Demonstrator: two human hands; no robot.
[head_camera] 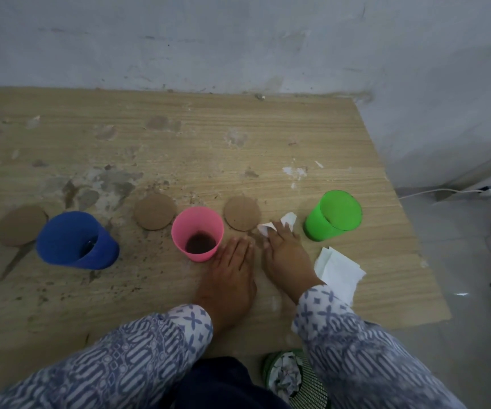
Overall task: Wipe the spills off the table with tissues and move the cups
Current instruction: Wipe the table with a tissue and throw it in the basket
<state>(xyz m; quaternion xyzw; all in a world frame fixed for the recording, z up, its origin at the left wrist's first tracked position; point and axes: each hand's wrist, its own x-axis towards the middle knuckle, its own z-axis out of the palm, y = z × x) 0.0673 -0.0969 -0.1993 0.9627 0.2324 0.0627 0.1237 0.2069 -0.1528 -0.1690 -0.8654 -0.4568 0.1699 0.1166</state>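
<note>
The blue cup (76, 240) and pink cup (197, 233) stand clear of the wiping. The left hand (232, 261) lies flat beside the pink cup, likely bracing. The right hand (285, 249), fingers fairly straight, presses a tissue (288, 219) onto the table (238, 143) beside the green cup (332, 215).

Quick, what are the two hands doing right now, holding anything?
Left hand: open, lying flat on the table beside the pink cup, holding nothing.
Right hand: open, pressing a tissue down onto the table.
</note>
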